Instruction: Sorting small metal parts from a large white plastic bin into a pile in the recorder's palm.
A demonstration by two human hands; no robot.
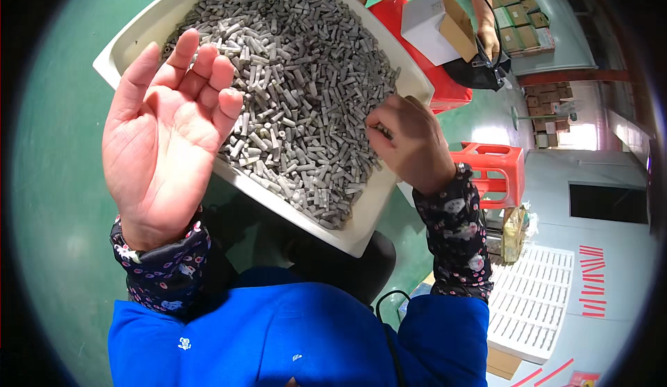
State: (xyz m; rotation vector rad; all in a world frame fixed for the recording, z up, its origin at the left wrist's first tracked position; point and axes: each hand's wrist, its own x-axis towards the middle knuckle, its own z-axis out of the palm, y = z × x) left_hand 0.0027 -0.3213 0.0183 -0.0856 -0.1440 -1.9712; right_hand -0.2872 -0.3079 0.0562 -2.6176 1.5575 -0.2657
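Note:
A large cream tub (372, 224) sits in front of me, filled with a heap of short grey tapered plug-like pieces (299, 95). Over the tub's left side I hold my left hand (167, 144) palm up, its fingers loosely apart and nothing lying on the palm. My right hand (411, 140) is at the tub's right rim with its fingers curled closed. Something small and dark shows between those fingers, too little of it visible to name.
Beyond the tub's right corner, an open white box (431, 29) and a black bag (469, 71) rest on a red surface (451, 95), by another person's hand (488, 39). A red stool (495, 171) stands at right. Farther down lies a white slotted tray (535, 297).

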